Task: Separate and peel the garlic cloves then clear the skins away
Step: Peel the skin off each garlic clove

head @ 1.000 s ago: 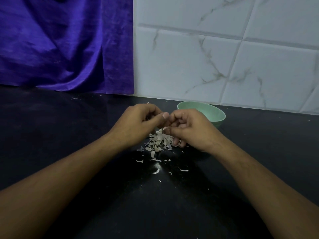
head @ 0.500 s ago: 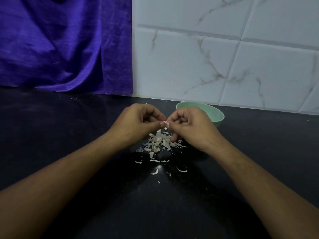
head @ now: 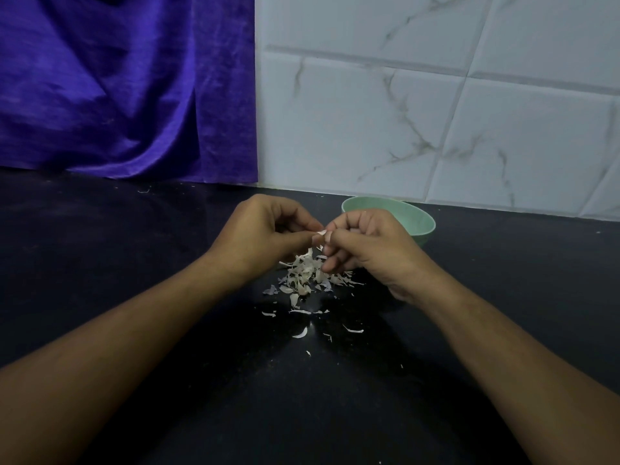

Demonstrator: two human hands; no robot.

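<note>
Garlic skins (head: pixel 307 275): loose flakes low centre, heaped just above. Over heap, left hand (head: pixel 265 229) and right hand (head: pixel 372 250) curled, pinching pale flake (head: pixel 322 232); clove hidden. Torn sharply, could scatter skins wider. Green bowl (head: pixel 419 223) just behind, easily knocked.

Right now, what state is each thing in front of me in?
Left hand: fingers curled, pinching the garlic piece.
Right hand: fingers curled, pinching the same piece.
Garlic piece: held above the counter, mostly hidden.
Skin pile: loose on the black counter, stray flakes nearer you.
Green bowl: upright beyond the hands, contents not visible.
</note>
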